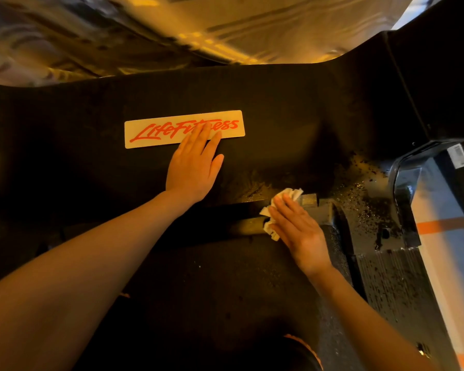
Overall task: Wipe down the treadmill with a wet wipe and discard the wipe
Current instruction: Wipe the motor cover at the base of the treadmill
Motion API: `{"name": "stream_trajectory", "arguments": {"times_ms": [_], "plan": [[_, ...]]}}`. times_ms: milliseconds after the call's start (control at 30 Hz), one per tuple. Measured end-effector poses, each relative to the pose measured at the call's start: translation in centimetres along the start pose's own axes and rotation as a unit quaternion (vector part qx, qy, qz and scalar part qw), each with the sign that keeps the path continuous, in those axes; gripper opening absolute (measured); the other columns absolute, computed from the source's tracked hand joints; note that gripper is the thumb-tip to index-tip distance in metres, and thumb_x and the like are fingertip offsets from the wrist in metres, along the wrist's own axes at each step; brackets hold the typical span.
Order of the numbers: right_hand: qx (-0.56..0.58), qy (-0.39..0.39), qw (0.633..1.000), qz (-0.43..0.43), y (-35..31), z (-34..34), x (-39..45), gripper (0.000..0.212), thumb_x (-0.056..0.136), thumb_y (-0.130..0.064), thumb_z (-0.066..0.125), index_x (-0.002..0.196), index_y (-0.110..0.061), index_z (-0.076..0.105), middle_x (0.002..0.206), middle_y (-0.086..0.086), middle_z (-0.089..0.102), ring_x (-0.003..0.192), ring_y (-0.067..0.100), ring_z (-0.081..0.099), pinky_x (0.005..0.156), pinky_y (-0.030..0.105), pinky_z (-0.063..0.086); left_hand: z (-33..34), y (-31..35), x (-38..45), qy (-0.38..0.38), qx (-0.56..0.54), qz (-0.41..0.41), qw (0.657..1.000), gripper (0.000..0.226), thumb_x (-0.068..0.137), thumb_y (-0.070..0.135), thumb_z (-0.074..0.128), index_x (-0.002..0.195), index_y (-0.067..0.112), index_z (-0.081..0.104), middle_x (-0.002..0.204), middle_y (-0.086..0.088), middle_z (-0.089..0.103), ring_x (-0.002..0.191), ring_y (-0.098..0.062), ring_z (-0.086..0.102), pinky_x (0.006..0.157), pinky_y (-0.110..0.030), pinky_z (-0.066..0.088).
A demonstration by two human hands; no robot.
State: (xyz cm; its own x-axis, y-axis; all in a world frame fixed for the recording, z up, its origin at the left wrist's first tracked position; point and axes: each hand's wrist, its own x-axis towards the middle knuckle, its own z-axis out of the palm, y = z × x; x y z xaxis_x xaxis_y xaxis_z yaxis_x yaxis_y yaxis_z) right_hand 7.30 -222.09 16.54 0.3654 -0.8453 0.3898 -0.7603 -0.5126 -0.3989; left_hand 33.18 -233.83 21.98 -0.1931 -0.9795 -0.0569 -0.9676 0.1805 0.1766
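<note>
Pressing the crumpled wet wipe (279, 207) under my flat right hand (298, 231), I am bracing my spread left hand (193, 170) on the treadmill's hood (279, 116), whose wet unwiped patch (364, 188) is lying just right of the wipe.

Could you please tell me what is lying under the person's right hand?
A crumpled white wet wipe lies under the right hand, pressed by straight fingers onto the treadmill at the hood's lower edge. The wipe's middle and the surface beneath it are covered.

Treadmill motor cover (279, 108), black, with a pale label (156, 132) lettered in red. Left hand (194, 167) lies flat, fingertips over the label. Right hand (296, 228) presses a crumpled white wipe (287, 195) against the cover's near right edge, beside the wet, speckled side rail (391, 277).
</note>
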Motion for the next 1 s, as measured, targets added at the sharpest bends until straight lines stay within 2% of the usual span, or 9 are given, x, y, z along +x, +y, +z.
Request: {"name": "stream_trajectory", "arguments": {"times_ms": [133,267,400,533,600,667,800,933,1000], "plan": [[-0.014,-0.002,0.999,0.039,0.4,-0.3,-1.2,0.038,0.094,-0.018,0.061,0.13,-0.006,0.06,0.142,0.012,0.053,0.14,0.026,0.042,0.115,0.039,0.037,0.0,0.0,0.0,-0.001,-0.006,0.0,1.0,0.057,0.104,0.042,0.03,0.155,0.018,0.022,0.163,-0.006,0.016,0.151,-0.023,0.01,0.118,-0.039,0.02],[-0.006,-0.027,1.0,-0.014,-0.9,1.1,-0.1,0.041,0.093,-0.012,0.065,0.134,-0.006,0.059,0.145,0.011,0.05,0.141,0.026,0.04,0.113,0.042,0.039,-0.1,0.0,-0.1,0.001,-0.009,0.002,1.0,0.056,0.104,0.041,0.031,0.155,0.017,0.023,0.163,-0.007,0.016,0.151,-0.024,0.01,0.118,-0.041,0.02],[-0.001,-0.043,0.999,-0.017,-1.3,1.5,0.2,0.05,0.09,-0.006,0.071,0.138,-0.006,0.055,0.149,0.01,0.047,0.142,0.026,0.039,0.114,0.045,0.038,-0.2,0.1,0.0,-0.003,-0.007,0.002,1.0,0.057,0.104,0.041,0.031,0.155,0.017,0.022,0.163,-0.007,0.015,0.151,-0.023,0.009,0.119,-0.04,0.019],[-0.032,0.01,0.996,0.084,1.0,-0.4,-2.5,0.053,0.087,-0.003,0.071,0.137,-0.003,0.053,0.147,0.013,0.045,0.143,0.027,0.036,0.119,0.036,0.028,-0.3,0.5,-0.2,-0.008,-0.01,0.009,1.0,0.058,0.103,0.041,0.032,0.155,0.016,0.024,0.163,-0.009,0.015,0.151,-0.025,0.008,0.118,-0.041,0.018],[-0.066,0.023,0.989,0.131,2.4,-1.4,-3.8,0.055,0.083,0.002,0.074,0.135,0.003,0.054,0.145,0.018,0.047,0.141,0.03,0.036,0.121,0.035,0.025,-0.1,1.5,-0.5,-0.008,-0.006,0.046,0.999,0.057,0.103,0.041,0.031,0.153,0.015,0.028,0.162,-0.01,0.017,0.151,-0.025,0.01,0.119,-0.04,0.015],[-0.093,0.025,0.986,0.134,3.0,-1.9,-4.2,0.053,0.086,0.004,0.071,0.135,0.006,0.052,0.146,0.02,0.045,0.142,0.032,0.034,0.121,0.038,0.025,0.3,3.1,-0.6,-0.019,-0.004,0.095,0.995,0.058,0.102,0.042,0.027,0.153,0.015,0.028,0.163,-0.01,0.015,0.151,-0.024,0.008,0.119,-0.038,0.01],[-0.057,0.031,0.989,0.13,1.9,-1.1,-3.0,0.05,0.095,-0.007,0.048,0.143,0.001,0.038,0.154,0.012,0.032,0.151,0.02,0.015,0.122,0.035,0.019,0.8,7.1,0.2,-0.028,-0.009,0.135,0.99,0.061,0.101,0.045,0.019,0.153,0.016,0.026,0.163,-0.01,0.014,0.151,-0.025,0.009,0.121,-0.039,0.01],[-0.077,0.01,0.994,0.08,1.5,-0.4,-1.6,0.05,0.093,-0.004,0.047,0.142,0.003,0.04,0.15,0.019,0.04,0.144,0.029,0.03,0.12,0.041,0.025,1.5,9.4,0.9,-0.035,0.012,0.15,0.988,0.062,0.1,0.046,0.015,0.154,0.016,0.024,0.163,-0.011,0.014,0.151,-0.026,0.01,0.12,-0.038,0.009],[-0.104,0.024,0.988,0.113,2.3,-0.8,-1.6,0.049,0.093,-0.005,0.047,0.141,0.005,0.043,0.149,0.021,0.042,0.143,0.03,0.031,0.121,0.04,0.022,1.7,9.5,1.0,-0.041,0.032,0.155,0.987,0.063,0.1,0.047,0.014,0.154,0.017,0.022,0.163,-0.01,0.013,0.151,-0.025,0.008,0.121,-0.038,0.009]]}}
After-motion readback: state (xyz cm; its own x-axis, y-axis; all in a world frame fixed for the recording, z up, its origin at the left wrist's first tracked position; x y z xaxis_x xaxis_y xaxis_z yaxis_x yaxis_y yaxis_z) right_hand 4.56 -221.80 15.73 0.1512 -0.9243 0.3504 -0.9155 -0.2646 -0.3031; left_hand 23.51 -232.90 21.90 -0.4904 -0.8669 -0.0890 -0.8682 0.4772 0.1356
